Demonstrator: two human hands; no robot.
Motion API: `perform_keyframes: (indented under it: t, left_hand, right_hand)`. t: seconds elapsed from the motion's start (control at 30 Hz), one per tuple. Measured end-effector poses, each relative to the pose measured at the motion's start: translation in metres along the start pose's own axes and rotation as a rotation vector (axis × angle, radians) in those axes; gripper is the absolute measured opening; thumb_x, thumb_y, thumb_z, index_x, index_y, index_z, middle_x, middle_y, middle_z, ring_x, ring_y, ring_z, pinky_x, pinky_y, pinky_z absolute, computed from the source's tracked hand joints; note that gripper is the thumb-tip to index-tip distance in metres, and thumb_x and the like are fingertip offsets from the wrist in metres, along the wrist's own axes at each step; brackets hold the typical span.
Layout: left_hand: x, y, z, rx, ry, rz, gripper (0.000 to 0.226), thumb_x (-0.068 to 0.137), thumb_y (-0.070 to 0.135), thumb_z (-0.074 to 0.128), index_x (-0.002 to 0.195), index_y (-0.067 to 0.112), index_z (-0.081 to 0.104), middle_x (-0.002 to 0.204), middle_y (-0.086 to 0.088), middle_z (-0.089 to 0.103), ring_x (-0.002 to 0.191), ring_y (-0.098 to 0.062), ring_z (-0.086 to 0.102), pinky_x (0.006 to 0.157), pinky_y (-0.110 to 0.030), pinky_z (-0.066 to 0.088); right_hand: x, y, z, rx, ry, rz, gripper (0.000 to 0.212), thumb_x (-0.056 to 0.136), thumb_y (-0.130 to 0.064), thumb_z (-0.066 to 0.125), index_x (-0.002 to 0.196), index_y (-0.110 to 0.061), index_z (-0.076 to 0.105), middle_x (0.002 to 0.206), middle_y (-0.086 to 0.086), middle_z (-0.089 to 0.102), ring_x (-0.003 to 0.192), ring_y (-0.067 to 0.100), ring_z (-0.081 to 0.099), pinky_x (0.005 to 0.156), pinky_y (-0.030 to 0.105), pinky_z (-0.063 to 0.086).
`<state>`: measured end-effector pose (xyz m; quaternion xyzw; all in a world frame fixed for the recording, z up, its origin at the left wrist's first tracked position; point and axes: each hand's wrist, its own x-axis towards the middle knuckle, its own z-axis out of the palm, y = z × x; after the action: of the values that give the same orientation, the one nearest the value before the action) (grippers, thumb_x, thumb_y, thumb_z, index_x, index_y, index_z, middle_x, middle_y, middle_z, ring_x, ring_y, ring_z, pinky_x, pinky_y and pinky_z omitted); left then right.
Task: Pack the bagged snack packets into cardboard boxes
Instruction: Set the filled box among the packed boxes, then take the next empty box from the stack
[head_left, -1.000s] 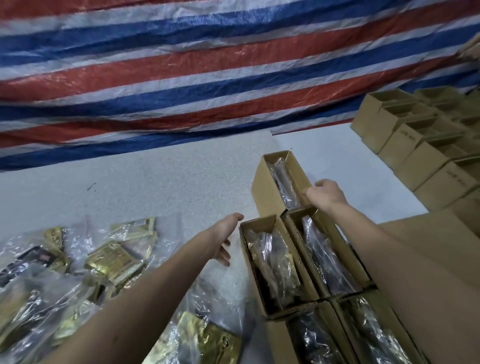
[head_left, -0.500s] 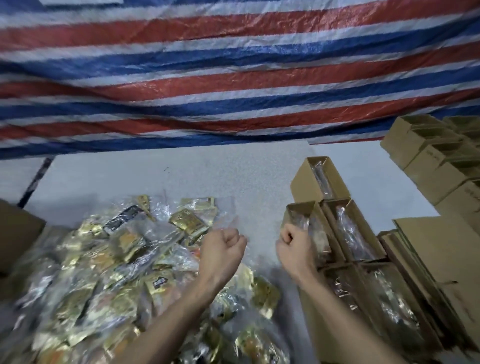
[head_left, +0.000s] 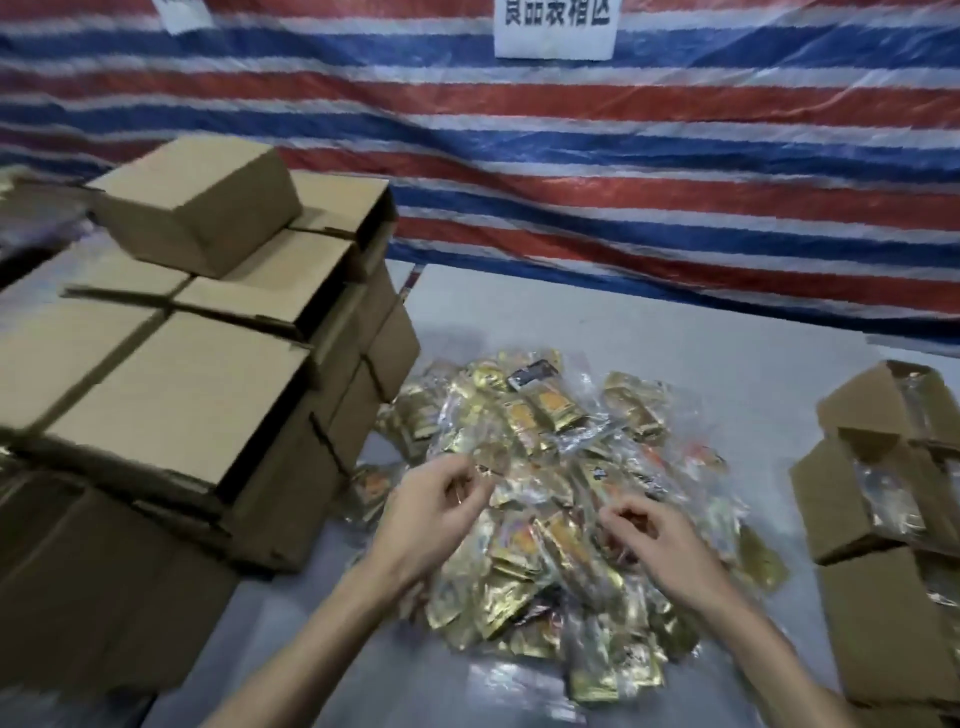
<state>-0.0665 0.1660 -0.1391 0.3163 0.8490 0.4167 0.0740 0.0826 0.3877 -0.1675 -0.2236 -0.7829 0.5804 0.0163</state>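
Stack (head_left: 171, 395) of closed cardboard boxes, left side of counter (head_left: 649, 332), several tiers, top box askew. Contents are hidden. Judging by the shut lids these are probably finished, but that is a guess.

Pile (head_left: 566, 447) of bagged snack packets, gold foil in clear plastic, lies mid-counter between stack and open boxes (head_left: 883, 499). Its left fringe is just beside the stack's foot. The heap is big and loose, so much of the job looks undone.

Open boxes stand along the right edge, partly cut off by the frame. Clear plastic glints inside them, so they hold bags. Whether they are full, cannot tell.

Left hand (head_left: 431, 514) is over the pile's near-left part, fingers curled, thumb close to forefinger at a bag's clear edge. Blur hides whether anything is pinched, so cannot tell. Right hand (head_left: 660, 540) is over the near-right part, fingertips bent down into the bags. A grip is likewise not discernible. Step in hand, by my reading: picking the next bag.

Surroundings: striped tarp (head_left: 675, 156), red, white and blue, hangs behind the counter as a backdrop. White sign (head_left: 555, 26) is fixed on it at top, lettering blurred.

Hindrances: the route from pile to open boxes looks unobstructed. The pile itself is the trouble, since the bags overlap and lifting one may drag its neighbours. The stack crowds the pile's left side, leaving little room to work there.
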Motion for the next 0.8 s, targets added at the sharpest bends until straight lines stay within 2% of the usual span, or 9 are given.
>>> perform_keyframes:
  t: [0.13,0.23,0.3,0.37,0.43,0.5,0.6,0.7,0.8]
  left_hand:
    - [-0.033,-0.056,-0.096,0.205,0.273,-0.038,0.007,0.086,0.022,0.069,0.089,0.020,0.063,0.087,0.008,0.057,0.082,-0.011,0.056,0.074,-0.032,0.046]
    - [-0.043,-0.082,-0.142,0.471,0.539,0.048,0.015,0.084,0.017,0.064,0.099,0.015,0.065,0.101,-0.002,0.058,0.090,-0.025,0.055,0.080,-0.036,0.044]
    - [-0.044,-0.089,-0.155,0.668,0.667,0.153,0.019,0.083,0.016,0.058,0.099,0.016,0.069,0.108,-0.005,0.058,0.089,-0.027,0.052,0.081,-0.038,0.039]
    - [-0.047,-0.096,-0.163,0.769,0.711,0.158,0.028,0.079,0.014,0.057,0.105,0.020,0.069,0.116,-0.003,0.058,0.096,-0.029,0.050,0.084,-0.041,0.035]
    - [-0.048,-0.104,-0.169,0.853,0.673,0.041,0.048,0.074,0.015,0.063,0.121,0.024,0.062,0.131,-0.003,0.056,0.113,-0.031,0.047,0.092,-0.046,0.031]
    - [-0.048,-0.111,-0.175,0.848,0.617,-0.100,0.064,0.071,0.015,0.070,0.133,0.021,0.055,0.138,-0.006,0.054,0.124,-0.033,0.046,0.100,-0.050,0.029]
    - [-0.047,-0.117,-0.183,0.711,0.635,-0.130,0.049,0.078,0.003,0.069,0.125,0.013,0.063,0.127,-0.010,0.065,0.118,-0.035,0.055,0.103,-0.055,0.037]
    - [-0.048,-0.116,-0.189,0.562,0.681,-0.093,0.043,0.084,-0.012,0.058,0.124,0.003,0.065,0.123,-0.016,0.067,0.117,-0.042,0.056,0.105,-0.057,0.041]
    - [-0.050,-0.110,-0.198,0.447,0.751,-0.031,0.042,0.089,-0.015,0.051,0.127,-0.002,0.063,0.125,-0.019,0.066,0.120,-0.042,0.055,0.112,-0.054,0.036]
  right_hand:
    - [-0.012,-0.029,0.071,-0.016,-0.055,0.001,0.018,0.095,-0.018,0.063,0.082,-0.018,0.075,0.078,-0.007,0.072,0.068,-0.001,0.064,0.062,0.007,0.044]
    - [-0.013,-0.045,0.115,-0.012,-0.070,0.021,0.019,0.095,-0.013,0.064,0.080,-0.013,0.075,0.074,-0.006,0.072,0.065,-0.002,0.063,0.060,0.009,0.044]
    - [-0.012,-0.053,0.135,-0.028,-0.096,0.012,0.021,0.096,-0.012,0.064,0.077,-0.014,0.074,0.071,-0.005,0.071,0.064,0.002,0.063,0.060,0.012,0.045]
    - [-0.012,-0.061,0.149,-0.051,-0.120,0.014,0.020,0.096,-0.018,0.063,0.079,-0.017,0.074,0.075,-0.002,0.073,0.068,0.010,0.066,0.063,0.018,0.051]
    - [-0.012,-0.066,0.155,-0.050,-0.132,0.012,0.019,0.096,-0.022,0.063,0.081,-0.020,0.074,0.078,0.002,0.073,0.069,0.016,0.067,0.065,0.027,0.053]
    - [-0.010,-0.070,0.157,-0.034,-0.117,-0.008,0.020,0.096,-0.023,0.063,0.080,-0.021,0.073,0.078,0.006,0.072,0.069,0.021,0.064,0.067,0.036,0.052]
    - [-0.009,-0.073,0.157,0.020,-0.074,0.008,0.020,0.096,-0.020,0.064,0.079,-0.023,0.074,0.079,0.007,0.072,0.072,0.021,0.067,0.072,0.044,0.056]
    - [-0.009,-0.076,0.155,0.041,-0.040,0.032,0.020,0.096,-0.018,0.064,0.079,-0.025,0.074,0.080,0.007,0.072,0.068,0.017,0.066,0.066,0.039,0.054]
    - [-0.011,-0.078,0.153,0.049,-0.004,0.005,0.018,0.095,-0.020,0.065,0.079,-0.022,0.075,0.077,0.005,0.072,0.068,0.015,0.067,0.065,0.034,0.055]
